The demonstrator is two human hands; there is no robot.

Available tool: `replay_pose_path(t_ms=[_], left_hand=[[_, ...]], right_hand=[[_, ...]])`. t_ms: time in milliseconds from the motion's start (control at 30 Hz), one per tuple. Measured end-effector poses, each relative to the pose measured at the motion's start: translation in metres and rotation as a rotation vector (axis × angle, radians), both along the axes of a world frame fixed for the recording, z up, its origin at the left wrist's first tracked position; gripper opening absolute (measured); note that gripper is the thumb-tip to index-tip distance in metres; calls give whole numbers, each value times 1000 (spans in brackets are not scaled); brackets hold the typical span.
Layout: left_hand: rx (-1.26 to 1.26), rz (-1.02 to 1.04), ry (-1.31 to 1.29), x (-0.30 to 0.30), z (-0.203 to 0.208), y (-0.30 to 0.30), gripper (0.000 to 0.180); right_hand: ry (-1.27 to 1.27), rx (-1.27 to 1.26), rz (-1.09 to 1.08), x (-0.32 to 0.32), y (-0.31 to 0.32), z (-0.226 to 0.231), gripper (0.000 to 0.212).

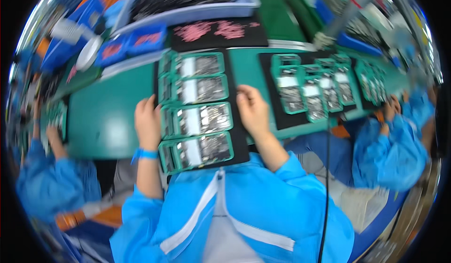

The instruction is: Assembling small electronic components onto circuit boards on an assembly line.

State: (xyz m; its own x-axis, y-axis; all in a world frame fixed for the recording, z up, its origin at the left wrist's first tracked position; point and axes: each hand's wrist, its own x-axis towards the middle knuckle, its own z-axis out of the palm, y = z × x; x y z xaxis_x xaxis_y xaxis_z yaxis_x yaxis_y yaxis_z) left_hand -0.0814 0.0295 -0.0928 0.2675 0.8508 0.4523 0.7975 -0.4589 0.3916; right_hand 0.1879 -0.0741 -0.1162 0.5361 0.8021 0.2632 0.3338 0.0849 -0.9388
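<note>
A black mat [241, 145] lies in front of me, its near end reaching past the table's front edge. On it several green-framed circuit boards [217, 146] sit in a column, each with a pale strip across the middle. My left hand [149, 124], with a blue band at the wrist, is closed at the mat's left edge. My right hand [253, 110] grips the opposite edge, fingers curled and thumb toward the boards. Motion blur softens the fingertips and the boards' details.
Pink pieces [230, 29] lie on another black mat behind. Beyond stands a blue-grey bin [188, 15] of black strips; small blue trays [145, 41] hold red pieces. Right, more framed boards [291, 91] cover a mat. A black cable [326, 183] hangs nearby. Co-workers sit on both sides.
</note>
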Motion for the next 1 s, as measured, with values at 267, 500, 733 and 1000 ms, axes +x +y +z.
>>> replay_pose_path(t_ms=[267,500,733,1000], left_hand=[[56,26,-35,-1,-5,-6,27],[86,48,-48,0,-4,-7,26],[113,10,-53,2,-7,-5,19],[21,102,-204,12,1,-1,13]], right_hand=[[133,-6,76,-2,-5,3,26],[93,-40,111,3,-6,-2,29],[101,-71,102,0,-4,3,29],[81,-13,12,-7,-3,9,30]])
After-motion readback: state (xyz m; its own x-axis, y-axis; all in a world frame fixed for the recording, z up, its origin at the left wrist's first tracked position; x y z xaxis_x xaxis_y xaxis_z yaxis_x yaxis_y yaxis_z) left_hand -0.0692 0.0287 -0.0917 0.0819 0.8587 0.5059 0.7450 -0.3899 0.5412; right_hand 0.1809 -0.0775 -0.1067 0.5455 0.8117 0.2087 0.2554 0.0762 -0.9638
